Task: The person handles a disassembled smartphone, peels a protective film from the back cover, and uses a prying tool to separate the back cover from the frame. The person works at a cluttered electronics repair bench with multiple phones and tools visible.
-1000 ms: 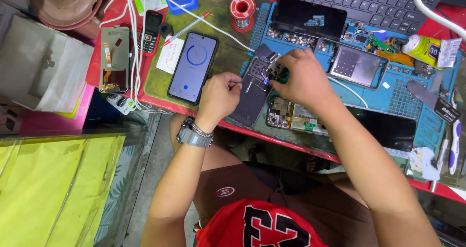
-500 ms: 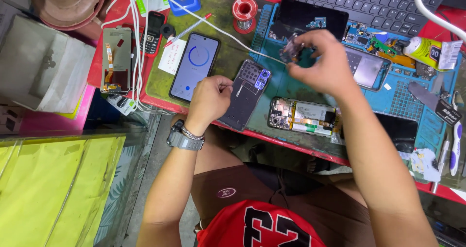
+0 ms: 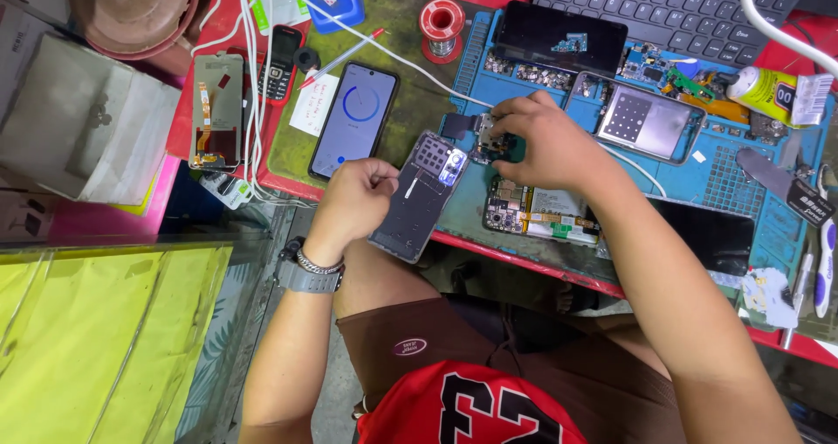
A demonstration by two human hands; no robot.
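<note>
My left hand (image 3: pixel 353 201) is curled in a pinch on a thin tool, at the left edge of a dark phone back cover (image 3: pixel 417 201) that lies tilted over the table's front edge. My right hand (image 3: pixel 550 143) reaches across the blue repair mat (image 3: pixel 724 178), its fingertips closed on a small circuit board (image 3: pixel 483 140) with a dark flex strip, just beyond the cover's top. An opened phone body (image 3: pixel 534 217) with bare board and battery lies under my right wrist.
A phone with a lit screen (image 3: pixel 353 117) lies left of the cover. On the mat are a metal-backed phone frame (image 3: pixel 648 121), two black screens (image 3: pixel 559 34) (image 3: pixel 703 234) and loose parts. A red solder spool (image 3: pixel 443 20), keyboard (image 3: pixel 672 3), yellow tube (image 3: pixel 768 90) and grey box (image 3: pixel 83 117) surround them.
My right hand rose to the far side of the mat with a small part, then came back down beside the cover's top. My left hand stayed almost in place.
</note>
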